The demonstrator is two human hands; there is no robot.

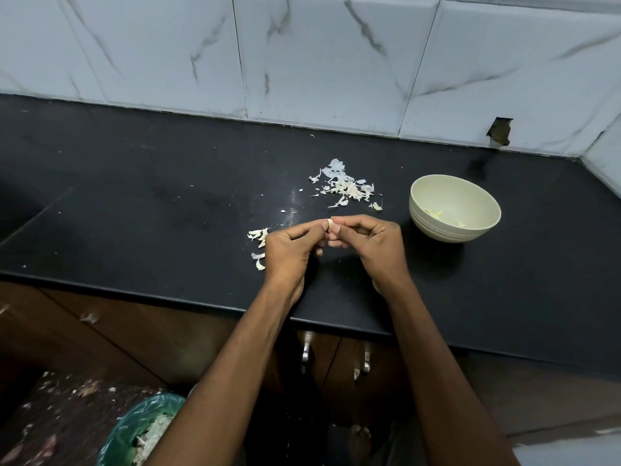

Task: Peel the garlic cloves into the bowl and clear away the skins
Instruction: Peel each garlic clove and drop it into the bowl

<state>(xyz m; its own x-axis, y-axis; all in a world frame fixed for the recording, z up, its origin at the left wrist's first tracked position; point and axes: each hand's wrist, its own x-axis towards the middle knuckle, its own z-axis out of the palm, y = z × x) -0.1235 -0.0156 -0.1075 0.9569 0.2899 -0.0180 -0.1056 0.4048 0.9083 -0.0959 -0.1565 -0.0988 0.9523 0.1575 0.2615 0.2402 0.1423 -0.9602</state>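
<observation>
Both hands are up over the black bench (134, 203), the left hand (289, 250) and right hand (373, 243) meeting fingertip to fingertip and pinching one small garlic clove (330, 224) between them — curled fingers, tight grip, thumbs working at its top end. The good move here, I'd say, is to nick the skin at the tip with a thumbnail and strip it downward in one piece, holding the clove firm so it doesn't squirt out. The cream bowl (484, 200) sits just to the right, a few peeled cloves (433, 214) already inside — an easy short drop. Behind the hands lies the main heap of skins (346, 188), and a smaller scatter of pieces (258, 244) sits by the left hand. Below the bench edge, a green-lined bin (134, 435) waits; nothing blocks the way.
</observation>
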